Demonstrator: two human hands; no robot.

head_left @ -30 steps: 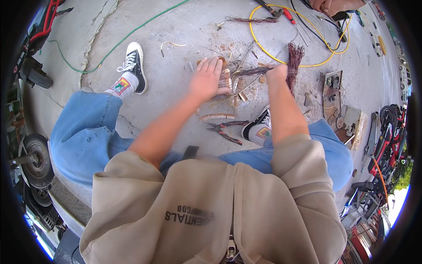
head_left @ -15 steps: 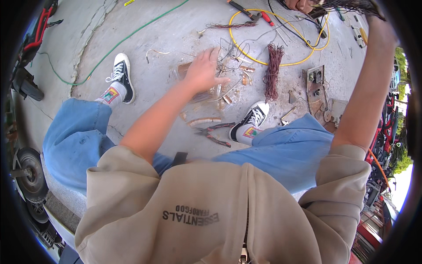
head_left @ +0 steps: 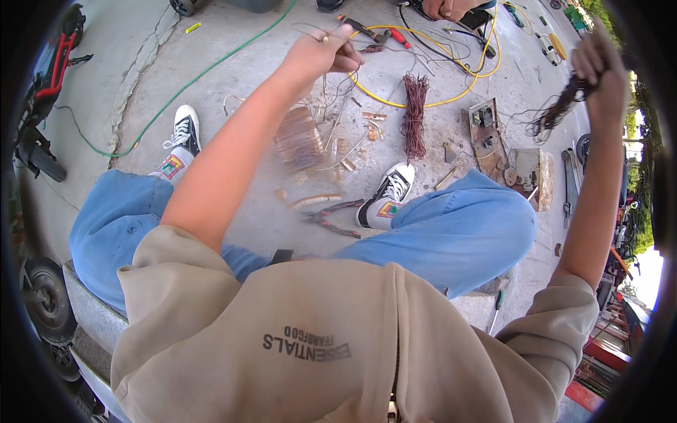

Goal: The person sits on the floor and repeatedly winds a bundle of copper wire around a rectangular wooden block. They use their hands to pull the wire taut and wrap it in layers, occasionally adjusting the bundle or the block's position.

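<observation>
My left hand (head_left: pixel 321 53) is raised above the floor, fingers closed on a thin grey wire. My right hand (head_left: pixel 596 70) is high at the right, gripping a dark tangled wire bundle (head_left: pixel 564 106) with loose strands dangling from it. Below, a bundle of reddish-brown wire (head_left: pixel 415 116) lies on the concrete beside scraps of wire and brownish strips (head_left: pixel 370 127). A copper coil piece (head_left: pixel 300 141) lies left of these, looking blurred. Pliers (head_left: pixel 331 218) with red-and-black handles rest by my shoe (head_left: pixel 395 185).
Another person's hand (head_left: pixel 444 8) is at the top over a dark object. A yellow cable (head_left: pixel 458 99), green hose (head_left: pixel 176 92), hammer (head_left: pixel 377 35), red-handled screwdriver (head_left: pixel 400 40) and metal housing (head_left: pixel 486 134) lie on the floor. Scooters (head_left: pixel 60 49) and wheels (head_left: pixel 46 296) line the sides.
My left hand has left the floor and moved upward, now holding wire. My right hand swung up to the far right with the dark bundle, then came slightly down.
</observation>
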